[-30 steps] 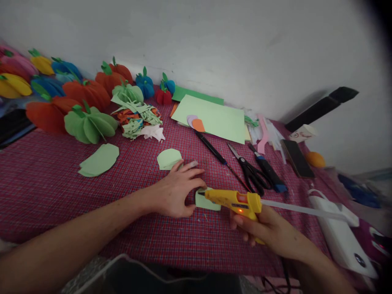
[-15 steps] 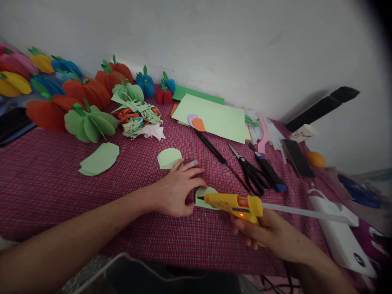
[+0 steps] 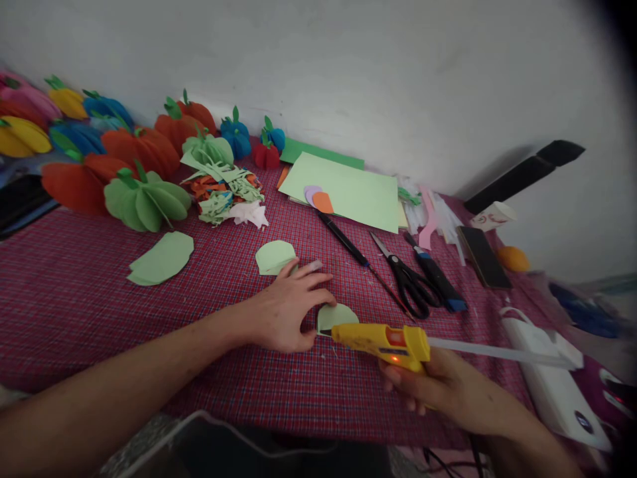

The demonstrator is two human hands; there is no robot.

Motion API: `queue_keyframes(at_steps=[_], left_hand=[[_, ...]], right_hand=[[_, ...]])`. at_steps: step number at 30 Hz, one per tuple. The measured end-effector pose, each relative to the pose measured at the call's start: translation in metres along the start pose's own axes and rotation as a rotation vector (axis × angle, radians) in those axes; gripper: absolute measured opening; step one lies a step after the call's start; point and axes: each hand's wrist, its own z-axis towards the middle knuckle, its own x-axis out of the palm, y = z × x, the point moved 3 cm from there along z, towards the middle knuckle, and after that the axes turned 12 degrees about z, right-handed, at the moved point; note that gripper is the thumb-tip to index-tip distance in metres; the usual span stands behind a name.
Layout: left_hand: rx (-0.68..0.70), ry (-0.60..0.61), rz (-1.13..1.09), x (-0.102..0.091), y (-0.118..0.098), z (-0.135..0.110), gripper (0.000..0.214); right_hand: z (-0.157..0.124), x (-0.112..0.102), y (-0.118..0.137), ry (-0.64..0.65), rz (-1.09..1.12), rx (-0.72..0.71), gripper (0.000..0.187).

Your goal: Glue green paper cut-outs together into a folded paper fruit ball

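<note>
At the tip of the yellow glue gun (image 3: 383, 342), a pale green paper piece (image 3: 341, 316) is lying, with tabletop (image 3: 279, 392) stretching from it to the near edge. Left of the gun, the left hand (image 3: 286, 311) is resting, fingers spread, against the paper; the right hand (image 3: 445, 384) is gripping the handle.

dim light on grey wall (image 3: 378, 86), edges stretched, top right corner black

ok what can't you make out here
Head view, yellow hot glue gun: handle mostly covered by the right hand; label print too small to read.
Head view, light green paper piece: near right corner hidden behind the gun.
Head view, pink paper pumpkin: cut off by the left edge.
</note>
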Motion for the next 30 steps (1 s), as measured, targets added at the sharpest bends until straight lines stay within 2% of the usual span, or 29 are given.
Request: queue_keyframes(at_steps=[19, 30], left_hand=[[0.004, 0.003, -0.007, -0.0023, -0.002, -0.0003, 0.049], [-0.007, 0.024, -0.005, -0.0037, -0.0026, 0.0, 0.048]], right_hand=[[0.0066, 0.0008, 0.0061, -0.051, 0.06, -0.076, 0.033], [0.0098, 0.0028, 0.0059, -0.068, 0.096, -0.091, 0.033]])
